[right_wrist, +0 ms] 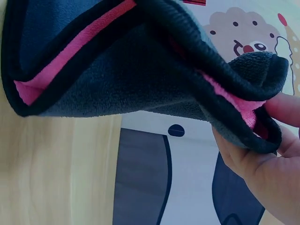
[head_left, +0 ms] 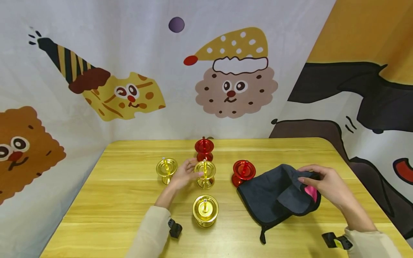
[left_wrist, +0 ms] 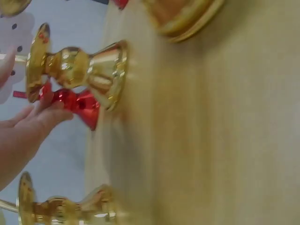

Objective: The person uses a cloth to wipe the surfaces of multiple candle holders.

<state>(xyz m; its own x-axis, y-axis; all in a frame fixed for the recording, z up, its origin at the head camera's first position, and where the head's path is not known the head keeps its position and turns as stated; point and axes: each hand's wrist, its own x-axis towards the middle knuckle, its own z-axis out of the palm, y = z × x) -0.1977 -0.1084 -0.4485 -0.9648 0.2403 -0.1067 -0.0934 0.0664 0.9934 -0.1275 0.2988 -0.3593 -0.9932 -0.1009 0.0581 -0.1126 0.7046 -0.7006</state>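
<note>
A gold candle holder [head_left: 205,182] with a thin yellow stick upright in its dish stands mid-table. At the left side of its dish is my left hand [head_left: 185,175], thumb in front and fingers extended behind. In the left wrist view, a wide gap separates thumb and fingers beside the gold holder [left_wrist: 70,68]. My right hand [head_left: 327,182] pinches the edge of a dark grey cloth [head_left: 267,191], thumb on one side and fingers on the other. That end is lifted and folded, showing pink inside; the pinched edge of the cloth [right_wrist: 154,84] also shows in the right wrist view.
Another gold holder [head_left: 166,172] stands left of my left hand, and a third gold holder [head_left: 205,215] stands nearer the front. Behind the middle one is a red holder [head_left: 204,152]. A second red holder [head_left: 242,172] stands against the cloth's left corner. A printed curtain [head_left: 138,36] hangs behind the table.
</note>
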